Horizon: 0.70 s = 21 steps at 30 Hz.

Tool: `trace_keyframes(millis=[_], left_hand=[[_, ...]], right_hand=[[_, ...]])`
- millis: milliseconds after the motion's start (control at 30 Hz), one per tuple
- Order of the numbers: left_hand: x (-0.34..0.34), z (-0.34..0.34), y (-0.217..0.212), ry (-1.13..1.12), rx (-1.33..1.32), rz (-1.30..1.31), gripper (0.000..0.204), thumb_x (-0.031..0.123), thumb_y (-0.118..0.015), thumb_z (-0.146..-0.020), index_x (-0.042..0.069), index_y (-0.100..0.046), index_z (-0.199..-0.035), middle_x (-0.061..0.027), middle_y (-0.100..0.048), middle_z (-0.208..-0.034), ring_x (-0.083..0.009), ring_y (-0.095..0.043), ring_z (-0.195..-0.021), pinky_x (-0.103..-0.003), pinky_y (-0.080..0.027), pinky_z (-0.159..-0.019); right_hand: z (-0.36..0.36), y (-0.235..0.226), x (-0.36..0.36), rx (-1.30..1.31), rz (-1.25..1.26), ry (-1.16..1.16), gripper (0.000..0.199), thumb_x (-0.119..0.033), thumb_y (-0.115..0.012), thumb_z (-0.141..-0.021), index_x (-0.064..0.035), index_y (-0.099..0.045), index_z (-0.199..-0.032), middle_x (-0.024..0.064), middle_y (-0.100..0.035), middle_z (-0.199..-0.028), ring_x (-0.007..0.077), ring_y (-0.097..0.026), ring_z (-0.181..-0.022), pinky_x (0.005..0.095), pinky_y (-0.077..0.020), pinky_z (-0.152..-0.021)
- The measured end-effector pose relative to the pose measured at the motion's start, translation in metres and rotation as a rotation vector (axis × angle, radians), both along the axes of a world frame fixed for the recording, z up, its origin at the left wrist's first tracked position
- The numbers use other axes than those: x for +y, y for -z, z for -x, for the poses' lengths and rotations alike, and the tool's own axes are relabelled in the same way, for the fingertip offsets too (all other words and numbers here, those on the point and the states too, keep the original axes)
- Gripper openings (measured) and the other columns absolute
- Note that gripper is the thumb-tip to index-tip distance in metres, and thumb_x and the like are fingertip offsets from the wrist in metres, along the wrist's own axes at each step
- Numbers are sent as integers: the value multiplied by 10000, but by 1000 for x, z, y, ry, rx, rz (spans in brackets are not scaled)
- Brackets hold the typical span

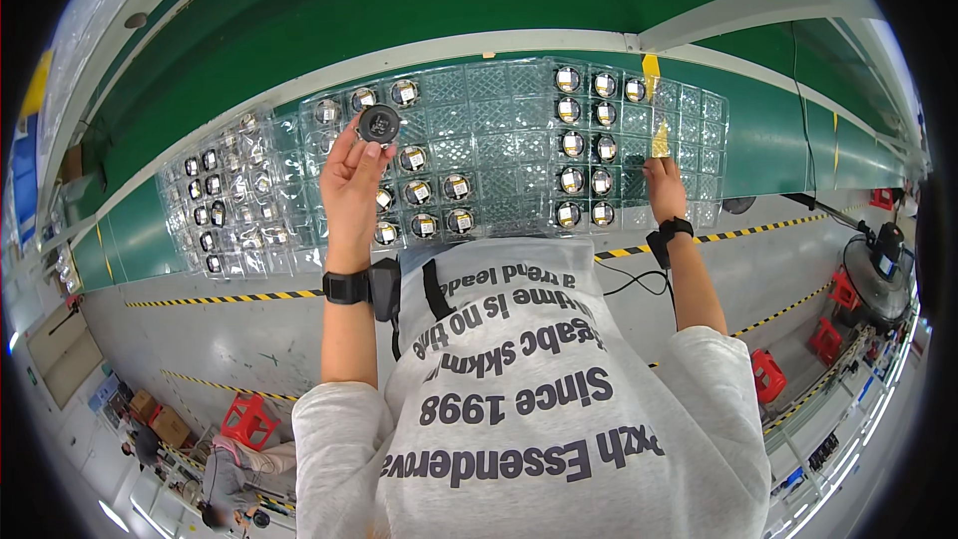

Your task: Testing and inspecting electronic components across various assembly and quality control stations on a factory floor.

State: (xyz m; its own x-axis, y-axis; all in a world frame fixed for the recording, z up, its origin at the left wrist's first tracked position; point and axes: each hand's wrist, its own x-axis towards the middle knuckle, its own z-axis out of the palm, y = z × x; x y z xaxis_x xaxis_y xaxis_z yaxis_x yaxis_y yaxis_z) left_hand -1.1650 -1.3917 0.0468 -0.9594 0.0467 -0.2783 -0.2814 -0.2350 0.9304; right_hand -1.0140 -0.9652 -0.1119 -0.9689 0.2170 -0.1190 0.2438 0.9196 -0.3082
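Observation:
My left hand (351, 162) is raised over the middle clear plastic tray (514, 155), its fingers closed round the edge of a round black disc-shaped part (379, 124). Round parts with white and yellow labels, such as one labelled part (457, 187), sit in several pockets of that tray. At the right, my right hand (664, 185) reaches down to a pocket of another clear tray (689, 125). Its fingertips are pinched together; what lies between them, if anything, is hidden. Two columns of labelled round parts (602, 147) stand left of that hand.
A further clear tray (180, 225) with round parts lies at the left end of the green bench (135, 240). A white frame bar (758, 10) crosses above the bench at the right. Behind me are a floor fan (883, 269), red stools (249, 421) and another person (230, 484).

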Motion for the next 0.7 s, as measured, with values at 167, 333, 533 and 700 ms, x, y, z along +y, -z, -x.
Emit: trace_keyframes(millis=[167,333,533,700], left_hand=[[-26,6,77,-22,-9,595,327,24,-562,-844,-5,-519,-1166,-97,-604,-1084,-169,-607,-910,-284,-499,-799],[-21,14,108,233,452,1245,231,33,-567,-805,79,-624,-1024,-76,-621,-1038,-219,-600,-904,-344,-493,-771],[-20,14,126,448,775,1570,232,71,-549,-765,117,-641,-972,-16,-614,-1047,-229,-581,-911,-352,-483,-768],[-19,10,133,490,701,1576,264,80,-537,-747,117,-622,-994,-1,-579,-1099,-203,-541,-997,-361,-439,-842]], right_hand=[[1,-8,-6,7,9,22,120,-91,-558,-821,-92,-549,-941,92,-528,-936,316,-520,-907,406,-456,-730],[0,-11,-4,70,25,17,109,-70,-559,-814,-89,-560,-921,94,-537,-905,315,-529,-881,404,-456,-715],[0,-13,-1,95,-2,-2,104,-49,-553,-809,-90,-557,-905,96,-540,-893,317,-535,-861,409,-454,-702],[1,-9,7,84,-23,25,99,-43,-538,-811,-92,-553,-896,96,-540,-894,317,-536,-862,414,-453,-698]])
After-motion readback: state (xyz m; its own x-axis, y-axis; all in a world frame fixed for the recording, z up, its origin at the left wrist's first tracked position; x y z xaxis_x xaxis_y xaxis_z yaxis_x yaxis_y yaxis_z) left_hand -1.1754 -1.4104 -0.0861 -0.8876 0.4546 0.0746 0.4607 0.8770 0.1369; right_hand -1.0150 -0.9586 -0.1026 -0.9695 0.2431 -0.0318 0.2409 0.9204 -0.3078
